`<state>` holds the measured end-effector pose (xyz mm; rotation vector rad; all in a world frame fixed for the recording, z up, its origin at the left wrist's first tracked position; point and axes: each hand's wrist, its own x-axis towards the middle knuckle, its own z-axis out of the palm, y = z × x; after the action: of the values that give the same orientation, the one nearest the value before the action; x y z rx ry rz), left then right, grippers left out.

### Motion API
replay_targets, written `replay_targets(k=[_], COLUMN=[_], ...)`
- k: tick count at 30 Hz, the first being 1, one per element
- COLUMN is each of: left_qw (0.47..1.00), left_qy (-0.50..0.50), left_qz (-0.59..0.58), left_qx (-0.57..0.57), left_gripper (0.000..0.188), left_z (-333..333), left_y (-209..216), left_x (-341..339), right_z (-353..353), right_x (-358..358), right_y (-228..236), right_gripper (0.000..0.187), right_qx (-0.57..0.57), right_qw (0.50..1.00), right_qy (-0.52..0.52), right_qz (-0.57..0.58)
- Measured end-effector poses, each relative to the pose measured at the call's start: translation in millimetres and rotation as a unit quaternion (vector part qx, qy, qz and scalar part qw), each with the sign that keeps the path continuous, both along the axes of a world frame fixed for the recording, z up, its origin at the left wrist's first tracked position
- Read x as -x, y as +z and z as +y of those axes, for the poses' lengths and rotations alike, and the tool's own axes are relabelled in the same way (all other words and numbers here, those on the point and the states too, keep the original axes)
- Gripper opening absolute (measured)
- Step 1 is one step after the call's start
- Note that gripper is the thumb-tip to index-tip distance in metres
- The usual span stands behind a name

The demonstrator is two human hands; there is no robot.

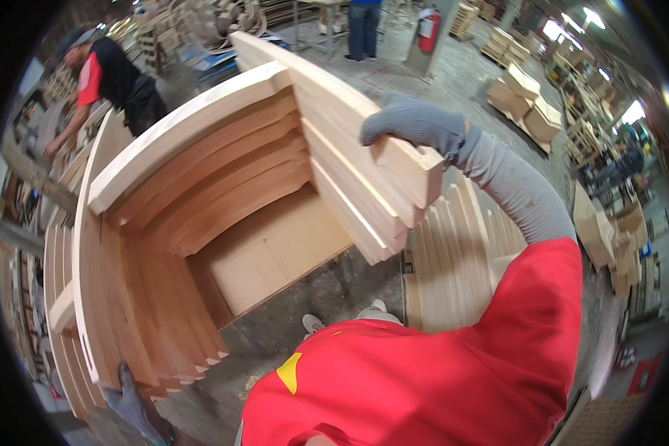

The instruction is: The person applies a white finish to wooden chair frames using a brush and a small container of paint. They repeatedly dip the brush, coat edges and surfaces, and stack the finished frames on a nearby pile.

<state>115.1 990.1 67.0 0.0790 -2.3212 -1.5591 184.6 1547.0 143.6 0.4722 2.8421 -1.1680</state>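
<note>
While right hand grips boards, arm raised.

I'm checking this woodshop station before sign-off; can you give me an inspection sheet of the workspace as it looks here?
Surface: bare concrete floor, dusty, with a flat board sheet lying on it.
Job's things: stack of curved wooden slats held up on edge; more slats lie on the floor beside it.
Clutter: wood piles scattered across the floor behind.
Grippers: right hand, grey-gloved, grips the stack's upper end; left hand, gloved, holds its lower end.
Cables: nothing seen.
Surroundings: a person in black and red bends at left; another person stands near a red fire extinguisher.
</note>
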Motion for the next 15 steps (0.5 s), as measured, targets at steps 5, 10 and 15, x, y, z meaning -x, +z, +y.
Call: replay_targets(k=[5, 10, 15], left_qw=[0.993, 0.912, 0.809], left_qy=[0.047, 0.113, 0.102], left_qz=[0.090, 0.300, 0.464], left_qx=[0.062, 0.255, 0.346], left_gripper=[0.046, 0.047, 0.048], left_z=[7.5, 64.1, 162.3], left_y=[-6.6, 5.1, 4.4], left_x=[-10.2, -41.0, -63.0], right_z=[3.2, 58.5, 141.9], right_x=[-58.6, -219.0, -421.2], right_y=[0.9, 49.9, -21.6], right_gripper=[0.052, 0.053, 0.049], right_qx=[0.311, 0.434, 0.318], right_qw=[0.941, 0.877, 0.867], right_qy=[0.028, -0.026, -0.140], right_qz=[0.131, 0.205, 0.357])
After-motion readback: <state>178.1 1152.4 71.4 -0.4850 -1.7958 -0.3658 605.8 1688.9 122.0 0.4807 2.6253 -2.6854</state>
